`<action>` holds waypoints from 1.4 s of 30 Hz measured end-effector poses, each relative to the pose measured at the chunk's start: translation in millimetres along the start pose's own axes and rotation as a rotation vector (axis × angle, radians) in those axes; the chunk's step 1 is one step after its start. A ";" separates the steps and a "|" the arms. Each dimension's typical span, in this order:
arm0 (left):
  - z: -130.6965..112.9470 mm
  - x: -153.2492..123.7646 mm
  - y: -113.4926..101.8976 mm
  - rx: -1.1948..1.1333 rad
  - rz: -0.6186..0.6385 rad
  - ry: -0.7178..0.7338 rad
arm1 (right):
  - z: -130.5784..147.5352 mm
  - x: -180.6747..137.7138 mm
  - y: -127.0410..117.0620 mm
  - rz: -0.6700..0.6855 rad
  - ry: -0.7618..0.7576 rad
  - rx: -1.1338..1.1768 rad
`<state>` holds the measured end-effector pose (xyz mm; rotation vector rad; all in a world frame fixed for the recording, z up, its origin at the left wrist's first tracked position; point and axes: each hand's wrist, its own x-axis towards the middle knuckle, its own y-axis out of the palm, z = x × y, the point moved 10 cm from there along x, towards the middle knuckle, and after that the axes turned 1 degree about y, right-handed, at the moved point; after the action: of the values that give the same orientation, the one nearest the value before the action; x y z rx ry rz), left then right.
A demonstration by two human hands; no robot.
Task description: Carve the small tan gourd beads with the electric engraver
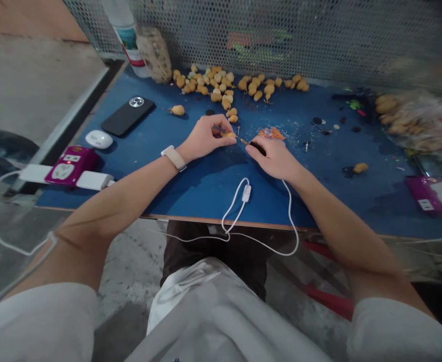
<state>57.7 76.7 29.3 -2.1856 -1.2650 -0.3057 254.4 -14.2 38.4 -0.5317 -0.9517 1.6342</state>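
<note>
My left hand pinches a small yellow-brown gourd over the middle of the blue table. In my right hand is a corded pen-like tool with a dark handle. Its thin tip points left at the gourd; whether the two touch, I cannot tell. A white cord with an inline switch runs from below my right hand and loops past the table's front edge. Beyond my right hand lies a pile of orange bits. Several loose gourds lie just behind my left hand.
More gourds line the perforated metal screen. On the left are a phone, a white earbud case, a purple power strip, a bottle and a jar. A bag of gourds and another purple power strip sit right.
</note>
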 end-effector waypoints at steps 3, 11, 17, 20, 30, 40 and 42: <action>-0.2 0.8 -0.5 -0.110 -0.010 -0.011 | 3.9 -0.3 -0.4 -0.017 -0.016 0.041; -11.1 1.7 6.7 -0.297 -0.014 -0.013 | 9.4 -2.8 2.9 0.002 0.014 0.158; -2.5 1.2 1.6 -0.208 -0.021 -0.002 | 10.2 -3.3 2.3 0.017 0.016 0.192; -2.1 0.8 -0.5 -0.155 -0.005 0.015 | 13.1 -3.3 0.9 0.020 0.002 0.170; -13.7 2.6 10.3 -0.352 0.088 -0.012 | 17.6 -4.1 0.1 0.015 -0.042 0.269; -7.6 0.5 13.7 -0.348 0.103 -0.032 | 19.6 -6.9 6.4 0.021 -0.003 0.508; -3.9 0.9 7.6 -0.264 0.068 -0.031 | 14.6 -8.2 3.3 -0.023 0.025 0.529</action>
<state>65.0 72.2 30.0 -2.4585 -1.2212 -0.4346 243.8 -26.7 43.0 -0.1761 -0.4710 1.7659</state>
